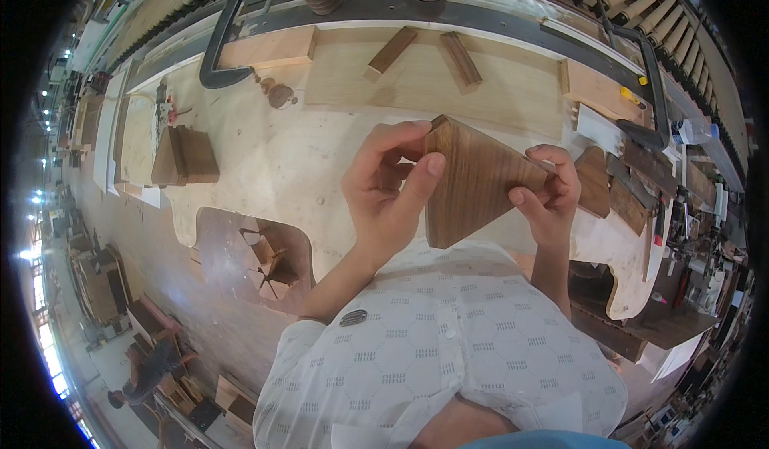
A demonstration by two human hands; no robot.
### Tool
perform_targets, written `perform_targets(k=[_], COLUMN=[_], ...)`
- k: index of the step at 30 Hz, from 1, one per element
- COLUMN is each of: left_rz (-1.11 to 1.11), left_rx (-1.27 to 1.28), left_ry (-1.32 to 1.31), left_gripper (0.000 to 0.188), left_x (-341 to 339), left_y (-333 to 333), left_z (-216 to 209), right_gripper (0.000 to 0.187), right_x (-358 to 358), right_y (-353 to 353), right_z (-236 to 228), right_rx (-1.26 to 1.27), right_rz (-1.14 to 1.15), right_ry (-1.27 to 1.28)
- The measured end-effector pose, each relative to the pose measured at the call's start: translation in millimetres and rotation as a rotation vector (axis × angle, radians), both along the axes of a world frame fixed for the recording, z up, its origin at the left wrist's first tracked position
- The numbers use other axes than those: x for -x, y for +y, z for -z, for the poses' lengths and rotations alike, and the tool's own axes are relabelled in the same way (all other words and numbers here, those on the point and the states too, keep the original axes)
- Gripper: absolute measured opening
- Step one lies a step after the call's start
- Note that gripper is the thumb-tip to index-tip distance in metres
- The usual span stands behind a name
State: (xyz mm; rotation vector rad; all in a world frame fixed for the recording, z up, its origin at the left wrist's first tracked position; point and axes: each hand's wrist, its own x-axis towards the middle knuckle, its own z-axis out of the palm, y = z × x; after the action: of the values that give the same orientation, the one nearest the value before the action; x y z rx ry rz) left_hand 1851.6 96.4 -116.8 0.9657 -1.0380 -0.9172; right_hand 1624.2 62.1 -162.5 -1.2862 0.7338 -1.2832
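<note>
A dark brown triangular wooden piece [477,183] with visible grain is held up over the workbench, close in front of my body. My left hand [392,189] pinches its left edge near the top corner between thumb and fingers. At the right corner, the thumb and fingers of my right hand [551,193] grip the same piece. Below and behind it lies the pale plywood bench top [272,144]. To the right of my right hand, more triangular brown pieces [591,183] lie on the bench. A stack of similar wooden pieces [186,159] stands at the left.
Two short brown wood strips [392,50] lie on a pale board [344,84] at the far side. Black clamps, one at left [212,52], one at right, hold wooden blocks. A yellow-handled cutter [633,96] and clear bottle [695,132] are at right. Another person [148,369] is lower left.
</note>
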Motion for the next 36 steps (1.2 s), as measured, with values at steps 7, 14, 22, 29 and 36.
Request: perform_targets(k=[7,14,22,29,36], left_rz=[0.019,0.021,0.030,0.035,0.010], left_rx=[-0.050,-0.071,-0.081,-0.099,-0.072], left_ry=[0.070,0.047,0.008,0.059,0.101], left_gripper=[0.033,0.035,0.036,0.033,0.029], left_x=[-2.1,-3.5,-4.8,-3.6,-1.4], left_y=[-1.2,-2.4,-2.3,-0.9,-2.2], left_z=[3.0,4.4,6.5,3.6,5.7], right_gripper=[0.054,0.054,0.051,0.051,0.051], right_x=[0.2,0.5,-0.3,0.8,1.0], right_y=[-1.0,-2.1,-2.7,-3.0,-3.0], right_z=[-1.7,-1.9,-0.3,1.6,2.3], right_rx=[0.025,0.043,0.057,0.071,0.074], right_rz=[-0.007,-0.006,-0.014,-0.009,-0.006], right_ry=[0.026,0.039,0.044,0.076,0.095])
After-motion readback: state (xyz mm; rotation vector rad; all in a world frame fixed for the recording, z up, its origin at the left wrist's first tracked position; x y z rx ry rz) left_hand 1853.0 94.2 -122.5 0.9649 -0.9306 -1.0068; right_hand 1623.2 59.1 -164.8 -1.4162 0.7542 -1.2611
